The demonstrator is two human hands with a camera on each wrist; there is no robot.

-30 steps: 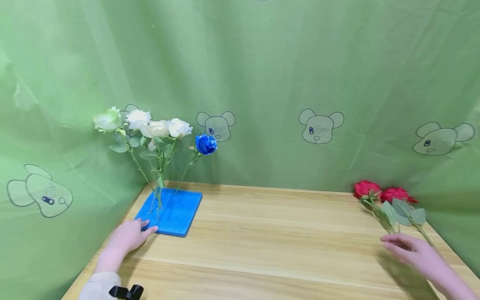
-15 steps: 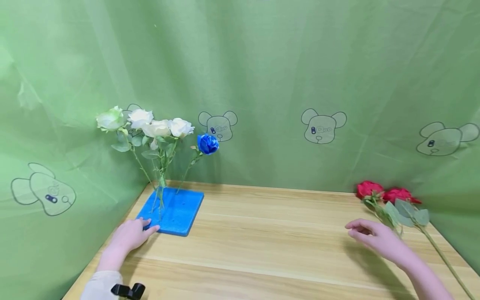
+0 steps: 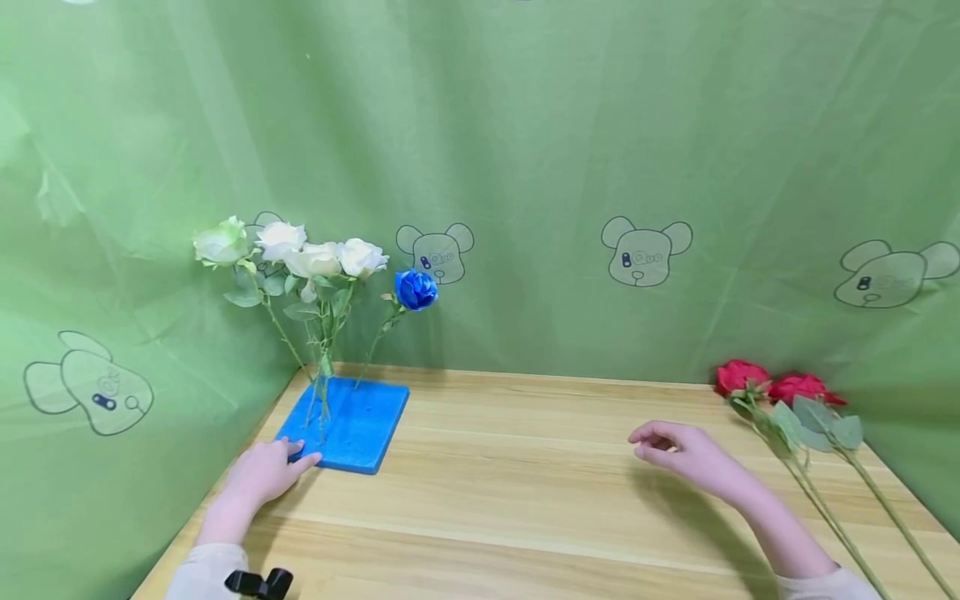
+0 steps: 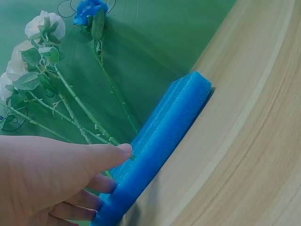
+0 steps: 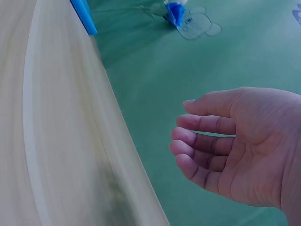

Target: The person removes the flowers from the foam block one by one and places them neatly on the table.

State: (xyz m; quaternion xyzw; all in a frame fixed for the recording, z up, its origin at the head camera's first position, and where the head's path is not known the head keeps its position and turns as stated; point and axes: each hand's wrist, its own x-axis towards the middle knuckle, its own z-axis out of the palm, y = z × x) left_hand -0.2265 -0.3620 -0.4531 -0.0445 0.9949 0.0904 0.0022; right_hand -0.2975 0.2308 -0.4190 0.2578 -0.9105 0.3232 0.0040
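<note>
My left hand rests at the near-left corner of a blue foam board, with thumb and fingertips touching it. In the left wrist view the thumb lies straight over the blue board. Several white roses and one blue rose stand in the board on thin green stems. My right hand hovers over the right part of the table, fingers loosely curled with nothing in them. Right of it, two red roses lie on the table, long stems towards the front.
Wooden table runs between the board and the red roses. Behind it and at both sides hangs a green curtain with bear outlines. A black clip-like piece sits by my left sleeve.
My right hand has moved left, away from the red roses, and their stems now show more fully. My left hand has stayed on the blue board.
</note>
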